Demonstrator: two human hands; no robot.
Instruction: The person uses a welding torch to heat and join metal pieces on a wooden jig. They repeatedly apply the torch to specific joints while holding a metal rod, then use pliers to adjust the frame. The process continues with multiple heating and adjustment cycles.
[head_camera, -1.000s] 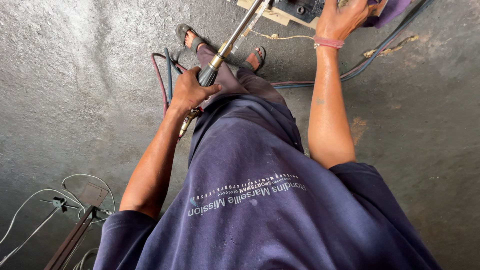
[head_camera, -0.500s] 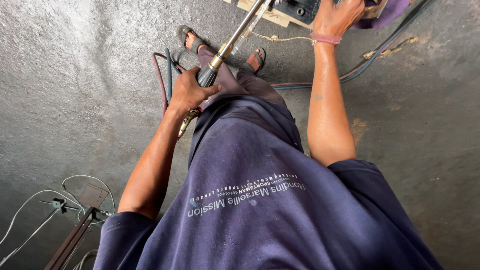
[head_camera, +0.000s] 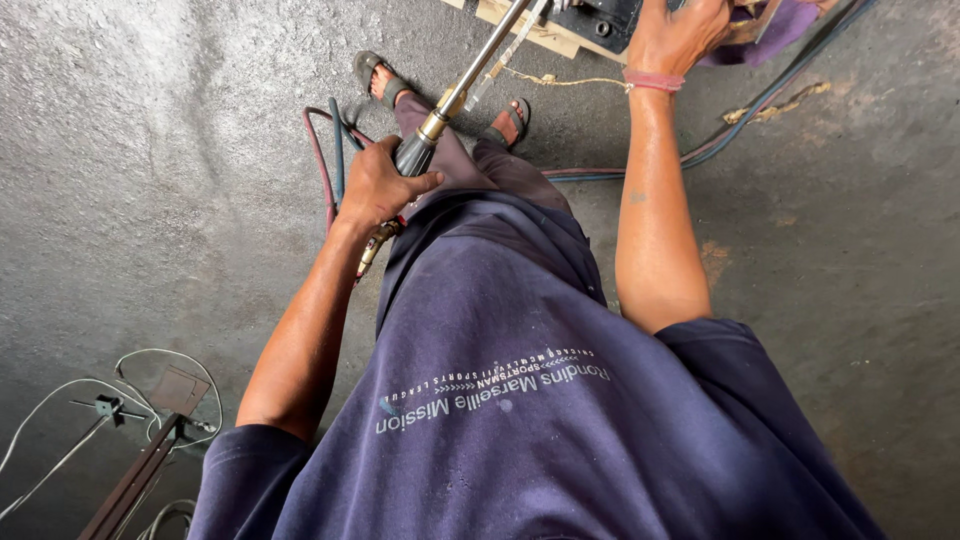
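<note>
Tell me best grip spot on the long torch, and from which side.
Judging by its pose: the thick dark handle section, where the left hand already wraps the torch. It is the widest part, just below the brass collar; the thin metal tubes run up and away from there, and the hoses trail from the rear end. Come from the left side, palm over the handle.

Navy cotton shirt (head_camera: 540, 420) with white lettering; silver metal torch tube (head_camera: 480, 65) with brass fittings; red and blue hoses (head_camera: 325, 160) — grey, speckled concrete floor (head_camera: 150, 150); pink wristband (head_camera: 650, 80).
</note>
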